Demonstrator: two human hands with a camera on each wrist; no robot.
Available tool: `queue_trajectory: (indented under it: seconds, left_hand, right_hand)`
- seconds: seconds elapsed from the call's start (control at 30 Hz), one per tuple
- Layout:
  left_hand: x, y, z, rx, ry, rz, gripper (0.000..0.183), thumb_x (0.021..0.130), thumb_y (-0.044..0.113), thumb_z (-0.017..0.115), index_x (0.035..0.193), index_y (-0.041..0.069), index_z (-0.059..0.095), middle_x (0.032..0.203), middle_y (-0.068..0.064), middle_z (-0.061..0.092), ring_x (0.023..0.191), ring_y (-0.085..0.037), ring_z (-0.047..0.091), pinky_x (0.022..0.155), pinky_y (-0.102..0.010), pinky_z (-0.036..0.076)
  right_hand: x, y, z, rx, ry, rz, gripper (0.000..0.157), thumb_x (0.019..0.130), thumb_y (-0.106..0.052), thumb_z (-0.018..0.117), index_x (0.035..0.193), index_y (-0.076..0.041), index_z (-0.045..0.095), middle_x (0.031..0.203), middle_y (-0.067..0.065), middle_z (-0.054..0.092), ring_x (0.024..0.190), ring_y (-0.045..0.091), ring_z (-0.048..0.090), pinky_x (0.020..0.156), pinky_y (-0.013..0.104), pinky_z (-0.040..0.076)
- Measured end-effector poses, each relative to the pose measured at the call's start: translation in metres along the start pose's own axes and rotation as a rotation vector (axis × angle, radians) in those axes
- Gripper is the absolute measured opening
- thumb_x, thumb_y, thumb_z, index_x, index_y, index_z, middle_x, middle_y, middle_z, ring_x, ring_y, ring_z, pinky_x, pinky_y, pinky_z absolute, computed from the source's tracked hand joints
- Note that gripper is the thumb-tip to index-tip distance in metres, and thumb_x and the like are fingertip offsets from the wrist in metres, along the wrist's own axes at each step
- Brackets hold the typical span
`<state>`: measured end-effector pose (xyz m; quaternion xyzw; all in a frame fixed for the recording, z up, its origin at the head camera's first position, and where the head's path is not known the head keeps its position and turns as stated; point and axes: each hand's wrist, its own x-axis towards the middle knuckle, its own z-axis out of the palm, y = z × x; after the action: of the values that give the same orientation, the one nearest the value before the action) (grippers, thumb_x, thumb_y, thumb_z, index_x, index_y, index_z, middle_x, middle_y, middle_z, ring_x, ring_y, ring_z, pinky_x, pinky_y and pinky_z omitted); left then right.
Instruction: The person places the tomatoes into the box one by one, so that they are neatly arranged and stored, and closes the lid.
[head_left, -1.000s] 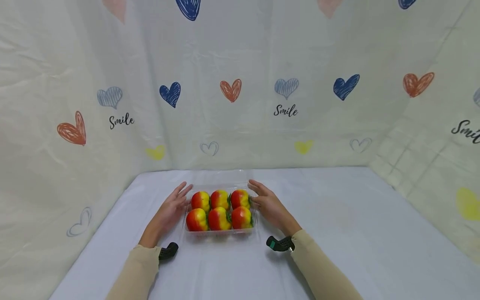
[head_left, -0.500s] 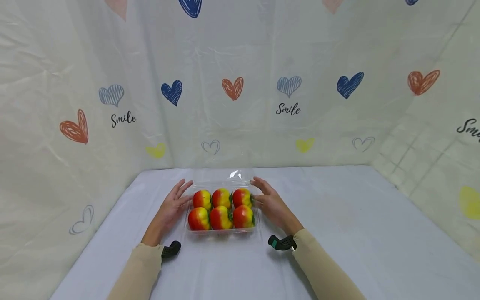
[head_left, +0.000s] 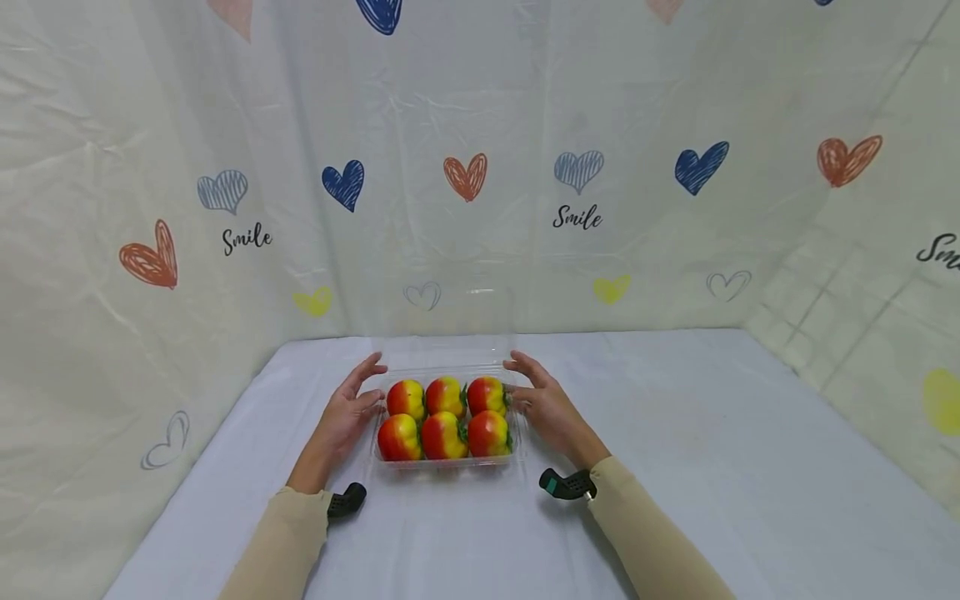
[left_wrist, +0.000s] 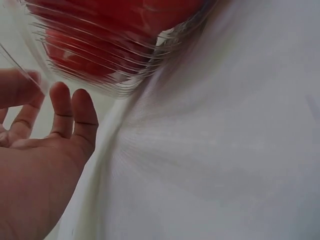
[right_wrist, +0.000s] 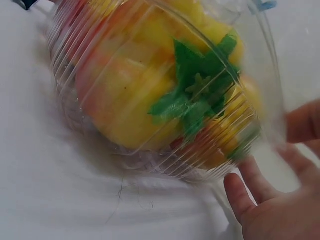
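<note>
A clear plastic clamshell box with ribbed walls holds several red-and-yellow fruits in two rows; green leafy caps show on some. Its transparent lid stands raised behind the box and is hard to make out. My left hand is at the box's left side, its upper fingertips by the lid's lower edge and its thumb at the rim. On the right side, my right hand mirrors this. In both wrist views, slightly bent fingers meet the clear plastic edge; exact contact is partly blurred.
A white cloth covers the table. Behind it hangs a pale curtain printed with hearts and "Smile". Dark wrist devices sit under both wrists, near beige sleeves.
The clear lid has swung upward from lying low behind the box to standing higher. My left fingertips have risen slightly. The box and fruits have stayed in place.
</note>
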<state>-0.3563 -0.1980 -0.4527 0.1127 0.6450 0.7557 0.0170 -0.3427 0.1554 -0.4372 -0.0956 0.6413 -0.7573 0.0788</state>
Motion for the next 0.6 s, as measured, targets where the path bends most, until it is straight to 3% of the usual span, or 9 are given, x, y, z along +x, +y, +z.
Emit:
queue_trajectory:
  seconds: [0.2, 0.33, 0.5, 0.6]
  left_hand:
    - [-0.0030, 0.0004, 0.0045, -0.027, 0.058, 0.006, 0.043, 0.109, -0.009, 0.046, 0.148, 0.008, 0.043, 0.155, -0.017, 0.043, 0.097, -0.018, 0.062, 0.093, -0.027, 0.057]
    - [-0.0045, -0.0001, 0.0061, -0.035, 0.087, -0.014, 0.032, 0.109, -0.007, 0.050, 0.137, 0.009, 0.046, 0.152, -0.018, 0.044, 0.101, -0.018, 0.063, 0.093, -0.026, 0.057]
    - [-0.0070, 0.0012, 0.0079, -0.006, 0.136, -0.034, 0.018, 0.109, -0.003, 0.056, 0.116, 0.013, 0.056, 0.155, -0.018, 0.044, 0.129, -0.031, 0.052, 0.093, -0.022, 0.057]
    - [-0.0084, 0.0022, 0.0084, 0.067, 0.161, -0.028, 0.011, 0.109, 0.001, 0.058, 0.105, 0.011, 0.060, 0.158, -0.021, 0.047, 0.146, -0.036, 0.041, 0.101, -0.021, 0.051]
  right_hand:
    - [-0.0016, 0.0004, -0.0014, 0.007, 0.010, 0.008, 0.064, 0.103, 0.005, 0.046, 0.165, -0.006, 0.032, 0.166, 0.017, 0.034, 0.149, 0.041, 0.037, 0.122, 0.046, 0.037]
    - [-0.0027, 0.0003, -0.0017, 0.014, 0.036, 0.015, 0.062, 0.104, 0.005, 0.048, 0.164, -0.006, 0.034, 0.171, 0.018, 0.026, 0.147, 0.041, 0.040, 0.124, 0.048, 0.035]
    - [-0.0044, -0.0010, -0.0019, -0.038, 0.078, 0.015, 0.058, 0.103, 0.004, 0.051, 0.160, -0.005, 0.042, 0.168, 0.017, 0.031, 0.140, 0.036, 0.044, 0.111, 0.032, 0.050]
    - [-0.0067, -0.0047, -0.0041, -0.104, 0.077, 0.018, 0.055, 0.103, 0.001, 0.049, 0.158, -0.002, 0.046, 0.165, 0.018, 0.038, 0.141, 0.036, 0.043, 0.113, 0.036, 0.048]
